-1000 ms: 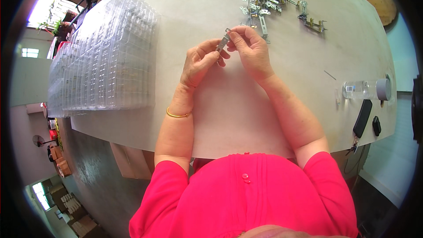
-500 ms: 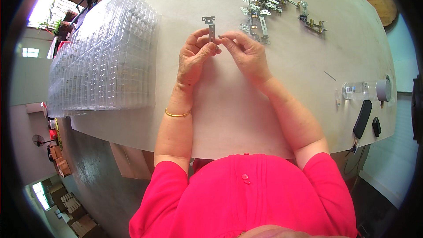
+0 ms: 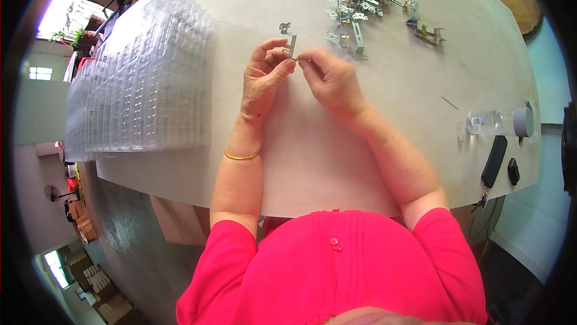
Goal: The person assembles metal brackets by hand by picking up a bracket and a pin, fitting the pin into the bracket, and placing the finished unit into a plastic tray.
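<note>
My left hand (image 3: 264, 78) pinches a metal bracket (image 3: 293, 42) between thumb and fingers. The bracket stands upright and shows its narrow side, with a small perforated plate at its top and brass-coloured bits near the fingers. Pressed in close from the right, my right hand (image 3: 330, 78) has its thumb and forefinger together at the bracket's lower end. What sits between those right fingertips is too small to make out. Beyond my right hand lies a loose heap of similar metal brackets (image 3: 359, 33), some silvery, some with brass-coloured parts.
Tall stacks of clear plastic trays (image 3: 144, 78) fill the left of the pale table (image 3: 324, 168). At the right lie a clear bottle (image 3: 496, 122) with a grey cap, a black elongated case (image 3: 494, 161), a small black object (image 3: 513, 171) and a thin rod (image 3: 449, 103).
The bracket has turned in my left hand from its flat face to its narrow side. My right fingertips have moved slightly down and left, onto its lower end.
</note>
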A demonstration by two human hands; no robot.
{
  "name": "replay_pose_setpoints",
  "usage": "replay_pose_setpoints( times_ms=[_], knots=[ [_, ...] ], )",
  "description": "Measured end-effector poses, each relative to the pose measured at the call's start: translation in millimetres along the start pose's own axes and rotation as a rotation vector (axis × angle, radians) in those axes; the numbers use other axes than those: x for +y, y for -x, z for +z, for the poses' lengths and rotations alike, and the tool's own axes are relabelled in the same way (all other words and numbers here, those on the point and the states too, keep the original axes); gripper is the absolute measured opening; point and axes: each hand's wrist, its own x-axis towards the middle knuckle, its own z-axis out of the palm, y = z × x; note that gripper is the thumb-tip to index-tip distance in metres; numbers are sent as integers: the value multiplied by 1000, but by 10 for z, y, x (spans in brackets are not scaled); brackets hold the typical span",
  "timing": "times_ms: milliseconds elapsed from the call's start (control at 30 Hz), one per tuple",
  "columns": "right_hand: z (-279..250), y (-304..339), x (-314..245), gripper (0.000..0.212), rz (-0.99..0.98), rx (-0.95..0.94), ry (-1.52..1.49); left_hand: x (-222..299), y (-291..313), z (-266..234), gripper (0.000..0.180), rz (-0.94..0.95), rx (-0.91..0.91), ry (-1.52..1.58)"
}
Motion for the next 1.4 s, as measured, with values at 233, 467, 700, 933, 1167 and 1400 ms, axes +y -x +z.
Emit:
replay_pose_setpoints(
  times_ms=[233,467,700,933,1167,1400],
  knots=[
    [-53,-25,8,5,-13,31,75,-26,-56,31,40,12,-11,-37],
    [42,-61,51,6,-183,-87,58,15,-24,-24,39,34,15,-4],
    [-76,-13,20,9,221,-55,-134,-63,-29,49,35,2,1,52],
    [-19,-27,123,13,228,-34,-536,-43,63,72,32,-55,-77,-15],
    [-86,-75,36,12,247,-1,-604,-24,-3,118,29,-20,-115,-85],
    [-7,-68,106,11,287,16,-654,-104,-12,85,34,-9,-75,-149]
  ],
)
